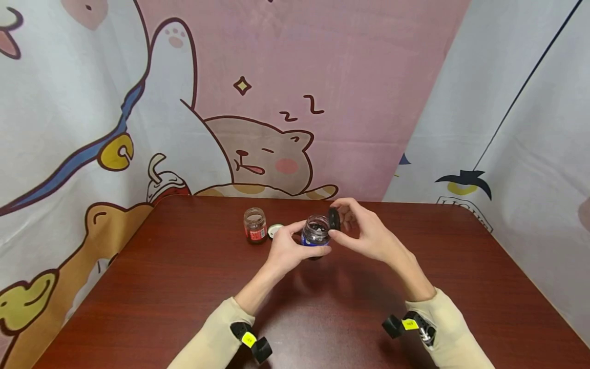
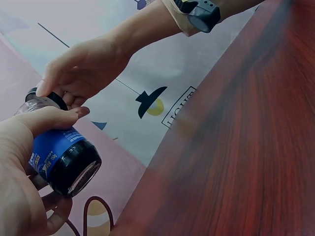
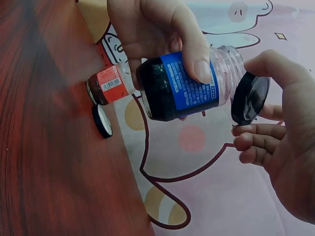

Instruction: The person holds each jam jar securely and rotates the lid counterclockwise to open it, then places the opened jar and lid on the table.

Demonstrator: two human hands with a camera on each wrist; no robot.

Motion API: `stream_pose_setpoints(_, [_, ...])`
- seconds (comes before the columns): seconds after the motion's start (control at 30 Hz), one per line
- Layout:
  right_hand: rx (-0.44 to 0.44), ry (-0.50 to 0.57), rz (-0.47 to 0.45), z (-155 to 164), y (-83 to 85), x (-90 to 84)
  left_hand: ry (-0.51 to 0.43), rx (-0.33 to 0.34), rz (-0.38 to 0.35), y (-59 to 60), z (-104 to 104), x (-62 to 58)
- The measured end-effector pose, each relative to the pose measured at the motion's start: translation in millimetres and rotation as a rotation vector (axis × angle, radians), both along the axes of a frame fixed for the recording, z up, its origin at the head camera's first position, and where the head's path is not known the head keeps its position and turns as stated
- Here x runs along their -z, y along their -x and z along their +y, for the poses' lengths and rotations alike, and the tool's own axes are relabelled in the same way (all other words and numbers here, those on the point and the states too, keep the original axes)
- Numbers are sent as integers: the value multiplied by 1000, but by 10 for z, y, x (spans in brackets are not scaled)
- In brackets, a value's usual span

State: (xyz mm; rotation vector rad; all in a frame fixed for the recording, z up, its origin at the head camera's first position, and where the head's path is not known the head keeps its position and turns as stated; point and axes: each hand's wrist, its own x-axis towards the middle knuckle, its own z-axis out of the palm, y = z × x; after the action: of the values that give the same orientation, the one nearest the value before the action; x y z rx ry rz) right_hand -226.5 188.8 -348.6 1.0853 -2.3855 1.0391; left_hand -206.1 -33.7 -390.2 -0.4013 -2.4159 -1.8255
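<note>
A glass jar with a blue label (image 3: 189, 88) and dark contents is gripped by my left hand (image 1: 292, 249), thumb along its side. Its mouth is uncovered in the head view. Beside the rim, my right hand (image 1: 366, 233) pinches a black lid (image 3: 251, 98) between thumb and fingers, tilted on edge. In the left wrist view the jar's dark base (image 2: 76, 169) shows below the fingers. To the left on the table stands a second glass jar with a red label (image 1: 255, 226), also uncovered. A lid with a pale inside (image 1: 274, 230) lies next to it.
The dark reddish wooden table (image 1: 184, 287) runs back to a cloth backdrop (image 1: 350, 102) printed with cartoon animals. Black wrist cameras are strapped over both sleeves.
</note>
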Motion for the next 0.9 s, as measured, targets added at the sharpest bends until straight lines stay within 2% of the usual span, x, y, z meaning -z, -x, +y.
stream_pose_setpoints(0.23, [40,-2,-20,41,31,52,-2,-32,14,48,-3,34])
stream_pose_setpoints(0.63, [142,-6,-128,112,87,145,-25,-67,37,113,1,102])
stream_pose_setpoints(0.9, [182,-19,-111,153,145,217,-28,-74,23,164,26,129])
